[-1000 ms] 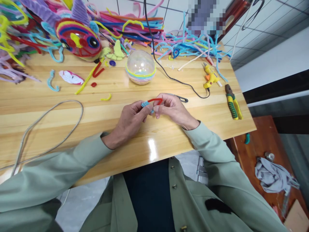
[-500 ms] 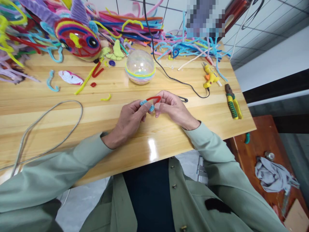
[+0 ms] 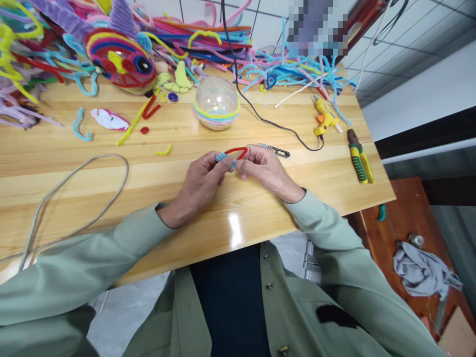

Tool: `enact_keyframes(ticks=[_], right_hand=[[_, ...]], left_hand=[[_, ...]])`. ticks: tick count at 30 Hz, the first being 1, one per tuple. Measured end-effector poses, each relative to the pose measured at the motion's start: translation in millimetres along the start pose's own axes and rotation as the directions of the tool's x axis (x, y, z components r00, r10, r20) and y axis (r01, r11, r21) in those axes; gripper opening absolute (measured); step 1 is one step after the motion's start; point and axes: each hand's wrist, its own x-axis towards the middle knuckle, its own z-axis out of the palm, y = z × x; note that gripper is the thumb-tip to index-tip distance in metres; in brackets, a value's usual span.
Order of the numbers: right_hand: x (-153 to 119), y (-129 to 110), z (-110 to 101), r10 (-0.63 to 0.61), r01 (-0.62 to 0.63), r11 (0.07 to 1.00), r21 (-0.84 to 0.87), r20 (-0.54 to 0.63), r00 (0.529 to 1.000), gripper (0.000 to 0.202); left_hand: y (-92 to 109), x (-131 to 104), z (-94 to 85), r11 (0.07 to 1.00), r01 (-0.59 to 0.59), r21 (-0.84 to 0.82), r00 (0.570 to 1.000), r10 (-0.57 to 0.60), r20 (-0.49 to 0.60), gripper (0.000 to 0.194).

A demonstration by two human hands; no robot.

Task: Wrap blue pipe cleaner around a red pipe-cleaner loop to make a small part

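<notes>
Between thumb and fingers, my left hand (image 3: pixel 204 181) pinches a small light blue pipe cleaner piece (image 3: pixel 220 156), wound or folded tight. From it a red pipe cleaner (image 3: pixel 235 149) arches across to my right hand (image 3: pixel 262 166), whose thumb and fingertips are closed on its bent end. Both hands are held close together just above the wooden table. Beyond them rests a clear plastic ball (image 3: pixel 216 96) with yellow, blue and pink pipe cleaners wrapped round its lower half. Small black-handled thread snips (image 3: pixel 278 151) lie just behind my right hand.
A yellow glue gun (image 3: pixel 324 119) with a black cord and green-yellow pliers (image 3: pixel 359 156) lie to the right. A decorated ball with a face (image 3: pixel 122 59) stands at the back left, among heaped pipe cleaners (image 3: pixel 297 72). A grey cable (image 3: pixel 78 171) loops at the left.
My right hand has shifted slightly down and left, uncovering more of the thread snips. The red pipe cleaner stays between both hands; the left hand has hardly moved.
</notes>
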Motion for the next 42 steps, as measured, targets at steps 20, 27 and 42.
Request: enact_keyframes(ticks=[20, 27, 42], right_hand=[[2, 9, -3, -0.110, 0.107, 0.993, -0.047, -0.064, 0.992, 0.058], [4, 12, -4, -0.177, 0.166, 0.982, -0.094, -0.125, 0.976, 0.062], [7, 12, 1, -0.200, 0.199, 0.980, -0.025, -0.201, 0.959, 0.059]], left_hand=[[3, 1, -0.1, 0.995, 0.096, 0.005, 0.990, -0.096, 0.101, 0.031], [4, 1, 1.5, 0.986, 0.131, -0.107, 0.985, -0.117, 0.129, 0.024], [9, -1, -0.1, 0.991, 0.111, -0.070, 0.976, -0.096, 0.194, 0.025]])
